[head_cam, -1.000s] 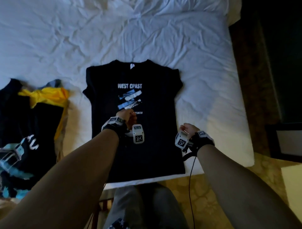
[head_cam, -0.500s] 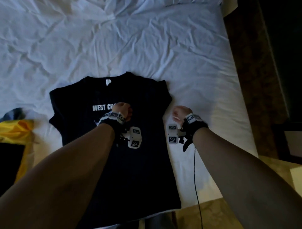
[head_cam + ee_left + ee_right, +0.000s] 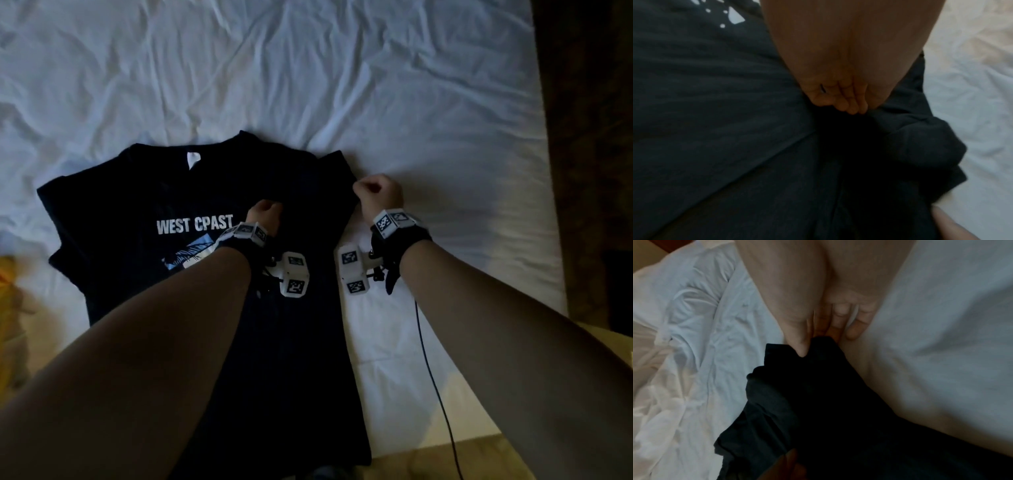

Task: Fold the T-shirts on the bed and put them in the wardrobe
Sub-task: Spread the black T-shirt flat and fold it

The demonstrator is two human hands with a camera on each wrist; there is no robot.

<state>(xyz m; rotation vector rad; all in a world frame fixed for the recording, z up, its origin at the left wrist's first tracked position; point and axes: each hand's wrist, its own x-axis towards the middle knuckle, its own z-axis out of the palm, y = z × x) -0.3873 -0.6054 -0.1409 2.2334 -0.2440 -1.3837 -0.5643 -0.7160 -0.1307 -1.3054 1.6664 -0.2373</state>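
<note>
A black T-shirt point(image 3: 137, 219) with white "WEST CPAST" print lies face up on the white bed point(image 3: 342, 85), its hem toward me. My left hand point(image 3: 265, 214) pinches a fold of the fabric near the chest, right of the lettering; in the left wrist view the curled fingers point(image 3: 846, 104) close on the dark cloth point(image 3: 715, 129). My right hand point(image 3: 376, 192) pinches the shirt's right sleeve edge; in the right wrist view the thumb point(image 3: 799, 344) and fingers clamp the black sleeve point(image 3: 818, 386). The wardrobe is out of view.
A yellow garment point(image 3: 8, 274) lies at the left edge of the head view. The bed's right edge point(image 3: 548, 205) borders a dark patterned floor point(image 3: 589, 137). A black cable point(image 3: 431, 370) hangs from my right wrist over the mattress.
Both hands moved up the shirt from its middle toward the chest and right sleeve and now pinch the fabric. The view has turned right, so the pile of clothes on the left is mostly gone.
</note>
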